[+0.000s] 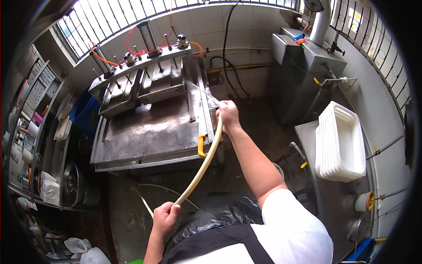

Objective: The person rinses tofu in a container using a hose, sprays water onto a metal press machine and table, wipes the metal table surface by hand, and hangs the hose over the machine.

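Your left hand [165,218] at 7 o'clock and right hand [229,115] just off centre toward 1 o'clock are both curled closed around the hose [204,168], which bows between them. Water [204,93] streams toward 10 o'clock, over the metal bench [145,138]. Stacked white tubs [340,143]: 3 o'clock.

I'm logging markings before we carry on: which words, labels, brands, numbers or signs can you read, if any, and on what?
Readable text: none.
Hose: no lettering can be made out.
Metal worktable: none legible.
White stacked trays: none visible.
Items on the left shelf: too small and blurred to read.
Pale patch behind the right window bars: too blurred to tell.
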`<state>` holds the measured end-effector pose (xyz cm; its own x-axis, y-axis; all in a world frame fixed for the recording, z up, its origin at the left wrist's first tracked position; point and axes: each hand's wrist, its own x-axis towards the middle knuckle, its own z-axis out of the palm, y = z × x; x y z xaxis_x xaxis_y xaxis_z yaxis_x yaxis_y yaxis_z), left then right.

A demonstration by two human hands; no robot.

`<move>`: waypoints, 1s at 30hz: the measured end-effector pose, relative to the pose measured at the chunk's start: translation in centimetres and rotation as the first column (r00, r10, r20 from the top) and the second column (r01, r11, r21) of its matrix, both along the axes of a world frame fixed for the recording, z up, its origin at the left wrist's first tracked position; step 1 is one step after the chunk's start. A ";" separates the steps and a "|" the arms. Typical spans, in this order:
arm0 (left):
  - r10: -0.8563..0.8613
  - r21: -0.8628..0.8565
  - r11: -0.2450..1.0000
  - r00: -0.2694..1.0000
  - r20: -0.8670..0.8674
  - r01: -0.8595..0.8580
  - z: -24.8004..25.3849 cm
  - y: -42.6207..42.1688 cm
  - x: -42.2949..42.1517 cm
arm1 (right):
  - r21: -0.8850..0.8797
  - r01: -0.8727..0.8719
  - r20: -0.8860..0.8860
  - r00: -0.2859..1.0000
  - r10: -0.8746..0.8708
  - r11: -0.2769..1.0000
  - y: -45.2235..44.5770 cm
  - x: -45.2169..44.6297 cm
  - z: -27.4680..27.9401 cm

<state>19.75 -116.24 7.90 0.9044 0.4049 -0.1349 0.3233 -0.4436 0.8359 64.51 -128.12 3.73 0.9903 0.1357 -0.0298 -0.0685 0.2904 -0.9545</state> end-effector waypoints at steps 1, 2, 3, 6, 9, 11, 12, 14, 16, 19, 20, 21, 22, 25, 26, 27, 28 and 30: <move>-0.001 0.000 1.000 1.000 0.002 0.001 0.5 -0.5 0.9 | 0.034 0.037 -0.018 0.999 -0.036 0.999 -1.0 0.3 0.5; -0.017 0.002 1.000 0.999 0.028 0.017 0.9 -1.2 1.7 | 0.051 0.044 -0.039 0.998 -0.042 0.998 -2.1 0.8 0.9; -0.033 0.004 0.999 0.998 0.052 0.033 1.4 -1.9 2.5 | 0.069 0.052 -0.060 0.997 -0.048 0.996 -3.2 1.3 1.3; -0.075 -0.036 0.996 0.995 0.057 0.078 1.6 -3.2 4.1 | 0.072 0.073 -0.080 0.995 -0.067 0.995 -5.7 2.4 1.9; -0.121 -0.059 0.991 0.992 0.044 0.124 1.5 -3.9 4.8 | 0.098 0.077 -0.091 0.994 -0.068 0.992 -7.7 2.0 3.4; -0.130 -0.028 0.991 0.991 0.032 0.131 1.4 -4.4 5.1 | 0.125 0.078 -0.097 0.993 -0.066 0.989 -8.6 2.0 3.2; -0.136 -0.030 0.990 0.990 0.028 0.136 1.5 -4.6 5.2 | 0.116 0.072 -0.092 0.994 -0.061 0.991 -8.8 2.1 2.9; -0.140 -0.024 0.990 0.990 0.004 0.140 1.6 -4.8 5.5 | 0.113 0.077 -0.102 0.993 -0.066 0.991 -9.2 2.1 2.3; -0.142 -0.019 0.990 0.990 -0.005 0.142 1.5 -4.9 5.7 | 0.132 0.089 -0.104 0.992 -0.076 0.987 -10.0 2.0 1.9; -0.145 0.012 0.989 0.989 -0.026 0.145 0.9 -4.9 5.8 | 0.086 0.105 -0.118 0.988 -0.095 0.991 -10.7 2.1 0.4; -0.150 0.041 0.988 0.988 -0.036 0.151 0.8 -4.9 5.8 | 0.055 0.078 -0.131 0.989 -0.070 0.995 -10.7 2.2 -0.9; -0.157 0.040 0.987 0.987 -0.039 0.158 0.7 -4.9 5.8 | -0.024 0.062 -0.124 0.990 -0.064 0.998 -10.6 2.3 -2.2; -0.159 0.047 0.986 0.986 -0.046 0.161 0.7 -4.9 5.7 | -0.019 0.046 -0.142 0.989 -0.049 0.999 -10.8 2.0 -2.6; -0.159 0.047 0.986 0.986 -0.056 0.161 0.6 -5.0 5.6 | -0.017 0.052 -0.167 0.984 -0.054 0.999 -11.6 1.2 -3.5; -0.153 0.045 0.987 0.987 -0.056 0.156 0.6 -5.0 5.6 | -0.003 0.091 -0.174 0.981 -0.090 0.996 -11.9 1.1 -3.7; -0.155 0.043 0.987 0.986 -0.060 0.158 0.5 -5.0 5.6 | 0.010 0.130 -0.182 0.975 -0.126 0.991 -12.2 0.9 -4.0; -0.152 0.052 0.986 0.986 -0.067 0.155 0.2 -4.9 5.7 | 0.024 0.175 -0.174 0.970 -0.168 0.984 -12.5 1.1 -5.0; -0.151 0.061 0.986 0.986 -0.074 0.156 0.1 -4.9 5.8 | 0.040 0.251 -0.180 0.954 -0.240 0.967 -13.2 1.0 -7.1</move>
